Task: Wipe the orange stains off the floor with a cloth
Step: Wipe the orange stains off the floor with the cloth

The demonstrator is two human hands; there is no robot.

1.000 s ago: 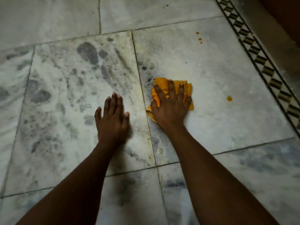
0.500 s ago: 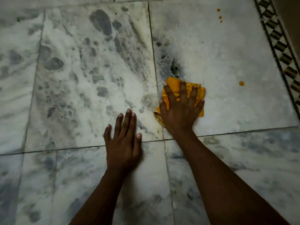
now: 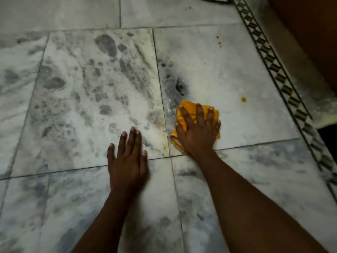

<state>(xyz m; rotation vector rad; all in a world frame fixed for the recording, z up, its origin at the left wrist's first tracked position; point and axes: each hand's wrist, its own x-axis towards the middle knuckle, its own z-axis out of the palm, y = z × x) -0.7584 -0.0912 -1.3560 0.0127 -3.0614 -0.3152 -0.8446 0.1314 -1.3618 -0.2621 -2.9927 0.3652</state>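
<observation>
Flat-fingered, the right hand (image 3: 197,131) presses the orange cloth (image 3: 189,108) to the floor (image 3: 209,70); left hand (image 3: 127,161) spread flat. Stopping short risks missing the distant orange stains (image 3: 243,99).

Right hand (image 3: 198,132) flat on cloth (image 3: 189,108)

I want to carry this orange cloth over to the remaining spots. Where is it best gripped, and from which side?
Probably the bunched folds at the orange cloth's near-left corner, beside the right hand's thumb. Come from above and curl the fingers in: the cloth lies flat on the marble floor under an open palm, and only there do folds rise enough to pinch.
</observation>
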